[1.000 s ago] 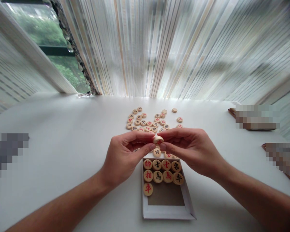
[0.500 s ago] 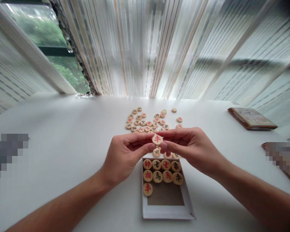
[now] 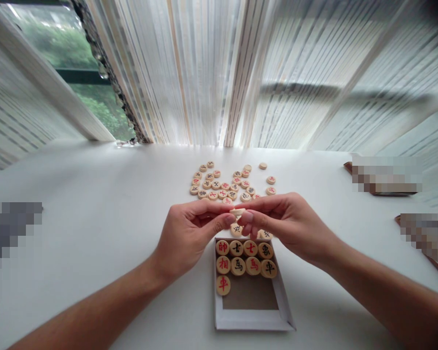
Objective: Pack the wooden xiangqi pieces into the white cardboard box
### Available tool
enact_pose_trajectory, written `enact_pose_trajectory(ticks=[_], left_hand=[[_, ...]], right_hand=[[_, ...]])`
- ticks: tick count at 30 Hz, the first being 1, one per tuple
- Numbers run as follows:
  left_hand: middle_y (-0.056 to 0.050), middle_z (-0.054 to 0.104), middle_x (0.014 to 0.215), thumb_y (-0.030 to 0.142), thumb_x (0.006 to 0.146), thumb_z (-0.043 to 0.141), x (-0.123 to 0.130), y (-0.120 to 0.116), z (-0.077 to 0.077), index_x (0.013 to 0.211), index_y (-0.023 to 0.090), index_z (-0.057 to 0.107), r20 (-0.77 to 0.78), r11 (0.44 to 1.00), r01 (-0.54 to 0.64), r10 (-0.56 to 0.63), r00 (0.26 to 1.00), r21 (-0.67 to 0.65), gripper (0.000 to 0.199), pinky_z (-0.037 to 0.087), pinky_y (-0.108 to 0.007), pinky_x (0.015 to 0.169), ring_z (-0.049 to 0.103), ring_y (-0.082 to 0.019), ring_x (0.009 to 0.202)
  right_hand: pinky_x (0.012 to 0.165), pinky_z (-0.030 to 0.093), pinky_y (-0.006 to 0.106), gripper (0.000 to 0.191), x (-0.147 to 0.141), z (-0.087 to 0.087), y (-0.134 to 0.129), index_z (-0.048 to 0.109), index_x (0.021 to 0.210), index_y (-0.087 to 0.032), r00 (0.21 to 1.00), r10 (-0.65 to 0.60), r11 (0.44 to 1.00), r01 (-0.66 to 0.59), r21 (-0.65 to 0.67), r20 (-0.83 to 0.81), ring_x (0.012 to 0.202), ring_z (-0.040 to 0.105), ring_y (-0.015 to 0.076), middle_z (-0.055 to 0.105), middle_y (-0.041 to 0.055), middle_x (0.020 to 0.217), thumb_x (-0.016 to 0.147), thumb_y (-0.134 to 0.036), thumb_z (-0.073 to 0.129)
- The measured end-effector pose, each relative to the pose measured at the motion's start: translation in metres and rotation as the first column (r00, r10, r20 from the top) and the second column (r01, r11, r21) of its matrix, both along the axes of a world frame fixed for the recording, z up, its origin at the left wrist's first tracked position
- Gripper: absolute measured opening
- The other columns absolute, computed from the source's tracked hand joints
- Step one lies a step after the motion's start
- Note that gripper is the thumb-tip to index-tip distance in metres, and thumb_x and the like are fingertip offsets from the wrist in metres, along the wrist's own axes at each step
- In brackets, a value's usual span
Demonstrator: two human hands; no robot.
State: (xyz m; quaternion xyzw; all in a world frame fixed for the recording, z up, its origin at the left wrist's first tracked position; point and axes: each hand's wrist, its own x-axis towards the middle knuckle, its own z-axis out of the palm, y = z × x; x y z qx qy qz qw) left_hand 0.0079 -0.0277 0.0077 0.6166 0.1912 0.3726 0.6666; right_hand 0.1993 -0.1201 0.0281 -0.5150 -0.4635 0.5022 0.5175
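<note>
Near edge: shallow white box point(image 3: 253, 321) on the white table point(image 3: 95, 233), nine round wooden pieces point(image 3: 245, 262) filling its far half, near half bare. Just past and above it, left hand point(image 3: 188, 238) and right hand point(image 3: 290, 226) meet fingertip to fingertip, each pinching closed on one held piece point(image 3: 237, 212). Piece tilted almost edge-on, flat faces hidden, pale wood rim showing, character unreadable. Both hands equally near; box lies directly below, toward the viewer. Farther off: loose pieces point(image 3: 226, 187) scattered face-up, red and black marks. Striped curtain point(image 3: 277, 73) behind.
</note>
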Motion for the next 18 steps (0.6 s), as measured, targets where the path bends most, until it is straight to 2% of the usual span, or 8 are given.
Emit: enact_pose_trajectory(ticks=[4, 12, 15, 18], left_hand=[[0.000, 0.085, 0.080, 0.013, 0.081, 0.090, 0.0007, -0.0002, -0.0001, 0.097, 0.019, 0.087, 0.019, 0.999, 0.028, -0.028, 0.999, -0.042, 0.017, 0.067, -0.015, 0.072, 0.080, -0.012, 0.072], [0.000, 0.086, 0.086, 0.005, 0.081, 0.088, -0.0002, -0.0045, 0.0005, 0.112, 0.019, 0.083, 0.014, 0.989, 0.113, -0.112, 0.994, -0.093, 0.035, 0.068, -0.016, 0.078, 0.082, -0.012, 0.079], [-0.001, 0.086, 0.089, 0.006, 0.081, 0.088, -0.0007, -0.0052, -0.0015, 0.112, 0.018, 0.082, 0.027, 0.984, 0.145, -0.143, 0.989, -0.107, 0.034, 0.069, -0.018, 0.081, 0.083, -0.014, 0.082], [-0.001, 0.086, 0.092, 0.006, 0.083, 0.087, -0.0011, -0.0053, -0.0029, 0.112, 0.018, 0.082, 0.011, 0.987, 0.149, -0.148, 0.989, -0.063, 0.032, 0.068, -0.017, 0.082, 0.083, -0.014, 0.084]], right_hand=[[0.061, 0.060, 0.019, 0.026, -0.0007, 0.0004, 0.0003, 0.089, 0.096, -0.021, 0.999, 0.020, 1.000, -0.020, 0.000, 0.039, 0.066, 0.072, 0.0127, 0.080, 0.0051, 0.076, 0.085, -0.045, 0.089], [0.053, 0.055, 0.021, 0.042, -0.0027, -0.0003, -0.0003, 0.080, 0.072, -0.014, 0.998, 0.053, 0.992, -0.057, -0.112, -0.038, 0.056, 0.069, 0.0137, 0.074, 0.0054, 0.064, 0.082, -0.054, 0.088], [0.053, 0.053, 0.020, 0.039, -0.0037, -0.0002, -0.0016, 0.079, 0.075, -0.014, 0.998, 0.063, 0.990, -0.066, -0.126, -0.026, 0.054, 0.065, 0.0114, 0.072, 0.0038, 0.063, 0.080, -0.051, 0.091], [0.052, 0.050, 0.017, 0.036, -0.0063, 0.0018, -0.0018, 0.079, 0.079, -0.014, 0.998, 0.052, 0.986, -0.055, -0.155, -0.026, 0.055, 0.061, 0.0092, 0.069, 0.0008, 0.062, 0.073, -0.044, 0.097]])
